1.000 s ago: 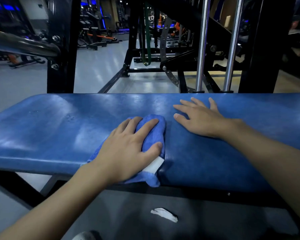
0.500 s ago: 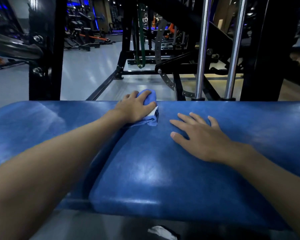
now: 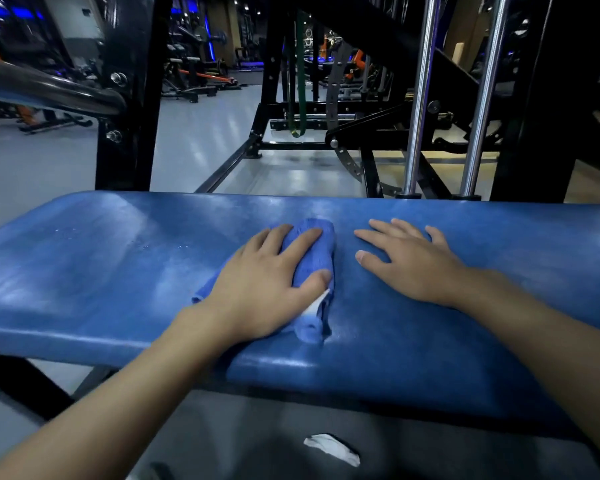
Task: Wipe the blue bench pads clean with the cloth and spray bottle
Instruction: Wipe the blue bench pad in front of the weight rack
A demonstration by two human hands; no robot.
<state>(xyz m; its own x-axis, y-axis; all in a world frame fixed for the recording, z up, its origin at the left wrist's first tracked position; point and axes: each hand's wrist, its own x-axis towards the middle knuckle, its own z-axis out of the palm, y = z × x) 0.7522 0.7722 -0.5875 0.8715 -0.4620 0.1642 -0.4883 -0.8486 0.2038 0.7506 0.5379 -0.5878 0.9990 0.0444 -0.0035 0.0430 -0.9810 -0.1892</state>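
Cloth (image 3: pixel 312 265), likely soft and light, should bunch easily: left hand (image 3: pixel 267 289) grips the wad, thumb at its side; right hand (image 3: pixel 409 261) rests flat on the slick pad (image 3: pixel 118 265).

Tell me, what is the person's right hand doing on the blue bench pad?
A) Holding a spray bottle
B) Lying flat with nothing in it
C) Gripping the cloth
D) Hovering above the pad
B: the right hand lies flat on the blue bench pad, fingers spread and holding nothing, while the left hand holds the cloth.
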